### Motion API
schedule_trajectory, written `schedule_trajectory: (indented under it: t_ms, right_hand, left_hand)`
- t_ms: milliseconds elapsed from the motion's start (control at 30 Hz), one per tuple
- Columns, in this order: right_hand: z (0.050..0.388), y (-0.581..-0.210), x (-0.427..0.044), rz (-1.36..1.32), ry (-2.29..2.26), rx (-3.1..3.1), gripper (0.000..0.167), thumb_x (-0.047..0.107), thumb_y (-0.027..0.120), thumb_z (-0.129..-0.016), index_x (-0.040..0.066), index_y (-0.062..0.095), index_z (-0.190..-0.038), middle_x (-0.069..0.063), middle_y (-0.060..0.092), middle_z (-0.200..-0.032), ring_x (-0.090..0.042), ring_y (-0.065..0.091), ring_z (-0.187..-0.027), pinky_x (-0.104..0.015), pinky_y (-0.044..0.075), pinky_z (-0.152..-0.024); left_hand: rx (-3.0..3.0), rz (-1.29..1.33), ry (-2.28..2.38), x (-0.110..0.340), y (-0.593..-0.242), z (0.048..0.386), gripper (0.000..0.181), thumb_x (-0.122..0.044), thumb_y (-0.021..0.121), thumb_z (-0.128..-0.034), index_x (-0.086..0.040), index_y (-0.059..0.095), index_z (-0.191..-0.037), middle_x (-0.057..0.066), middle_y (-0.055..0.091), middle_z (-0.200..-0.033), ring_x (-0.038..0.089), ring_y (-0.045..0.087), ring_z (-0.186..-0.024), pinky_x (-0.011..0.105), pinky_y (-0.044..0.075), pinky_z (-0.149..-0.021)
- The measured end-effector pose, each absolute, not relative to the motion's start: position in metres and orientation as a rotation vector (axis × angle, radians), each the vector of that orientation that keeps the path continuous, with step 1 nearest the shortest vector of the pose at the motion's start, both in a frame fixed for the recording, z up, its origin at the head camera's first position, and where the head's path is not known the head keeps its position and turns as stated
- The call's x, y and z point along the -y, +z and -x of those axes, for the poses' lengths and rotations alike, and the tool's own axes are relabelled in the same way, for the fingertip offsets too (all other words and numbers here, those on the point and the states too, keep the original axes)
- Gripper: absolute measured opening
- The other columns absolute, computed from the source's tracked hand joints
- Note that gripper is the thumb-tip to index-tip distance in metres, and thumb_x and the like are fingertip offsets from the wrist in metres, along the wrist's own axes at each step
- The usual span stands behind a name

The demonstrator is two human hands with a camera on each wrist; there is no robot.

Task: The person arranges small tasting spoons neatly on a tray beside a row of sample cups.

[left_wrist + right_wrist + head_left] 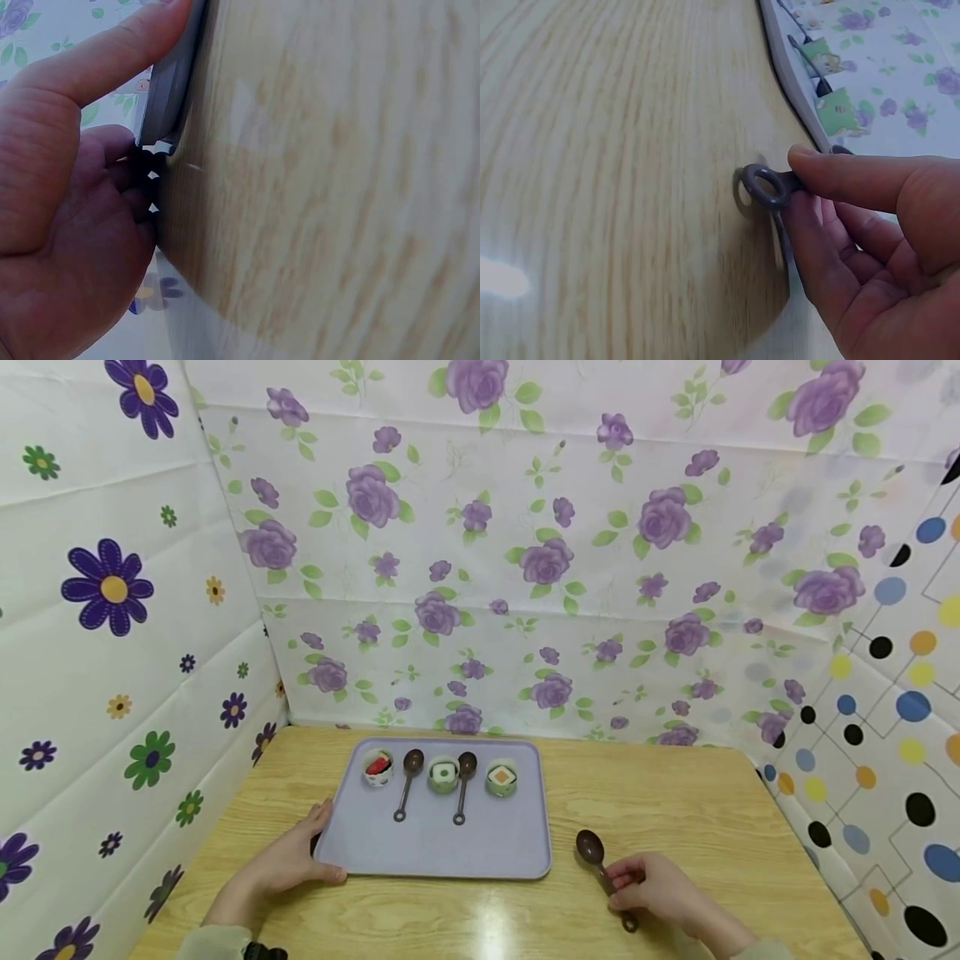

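In the head view, a pale lavender tray lies on the wooden table. My left hand grips its near left corner, thumb by the front edge and fingers at the left side. To the right of the tray, my right hand pinches a dark brown spoon by its handle, bowl pointing away. The handle's ring end shows in the right wrist view. Along the tray's back stand a cup with a red-topped piece, a brown spoon, a green cup, another spoon and a second green cup.
Flower-print sheets hang behind the wooden table and on its left. A sheet with coloured dots hangs on the right. The table's bare wood extends to the right of the tray.
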State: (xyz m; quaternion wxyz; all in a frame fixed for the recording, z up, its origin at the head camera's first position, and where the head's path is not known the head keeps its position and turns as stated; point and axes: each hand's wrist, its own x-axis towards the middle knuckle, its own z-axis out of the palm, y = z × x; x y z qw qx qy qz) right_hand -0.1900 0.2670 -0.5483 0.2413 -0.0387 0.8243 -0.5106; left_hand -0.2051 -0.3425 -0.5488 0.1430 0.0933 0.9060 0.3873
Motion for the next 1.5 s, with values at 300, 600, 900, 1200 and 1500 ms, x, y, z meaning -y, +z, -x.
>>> schedule_trajectory:
  t_ms: [300,600,900,1200,1500]
  right_hand:
    - [0.193,-0.55,-0.266,0.112,-1.442,-2.232,0.043,0.006,0.087,-0.089,-0.008,0.071,-0.126,-0.01,0.069,-0.108,-0.021,0.064,-0.097,-0.031,0.061,-0.078]
    - [0.199,-0.547,-0.265,0.145,-1.464,-2.234,0.047,0.009,0.086,-0.091,-0.009,0.069,-0.131,-0.009,0.072,-0.112,-0.022,0.066,-0.103,-0.03,0.061,-0.081]
    - [0.203,-0.539,-0.256,0.146,-1.495,-2.236,0.049,0.011,0.086,-0.091,-0.01,0.068,-0.132,-0.009,0.073,-0.115,-0.021,0.067,-0.105,-0.032,0.062,-0.084]
    - [0.207,-0.546,-0.246,0.172,-1.59,-2.237,0.051,0.007,0.085,-0.092,-0.013,0.065,-0.135,-0.011,0.074,-0.113,-0.019,0.069,-0.102,-0.03,0.063,-0.08]
    - [0.215,-0.556,-0.224,0.155,-1.691,-2.248,0.052,0.005,0.083,-0.092,-0.016,0.063,-0.135,-0.015,0.074,-0.116,-0.017,0.071,-0.098,-0.026,0.062,-0.081]
  left_hand:
    - [-2.632,-0.271,1.1,0.341,-0.549,0.205,0.134,-0.042,0.096,-0.0786,0.01,0.01,-0.166,0.035,0.004,-0.173,0.056,0.001,-0.158,0.073,0.007,-0.124]
    - [-2.632,-0.276,1.102,0.342,-0.548,0.205,0.134,-0.042,0.096,-0.0787,0.011,0.01,-0.166,0.034,0.005,-0.173,0.056,0.0,-0.158,0.072,0.007,-0.124]
    - [-2.645,-0.281,1.1,0.341,-0.547,0.205,0.134,-0.043,0.097,-0.0776,0.011,0.012,-0.166,0.033,0.007,-0.173,0.056,0.001,-0.158,0.072,0.008,-0.124]
    - [-2.649,-0.282,1.115,0.341,-0.548,0.204,0.134,-0.041,0.097,-0.077,0.012,0.012,-0.165,0.034,0.007,-0.173,0.056,0.001,-0.158,0.072,0.007,-0.125]
    - [-2.637,-0.266,1.125,0.341,-0.549,0.204,0.135,-0.042,0.097,-0.0771,0.01,0.011,-0.166,0.034,0.005,-0.173,0.055,0.0,-0.158,0.071,0.005,-0.125]
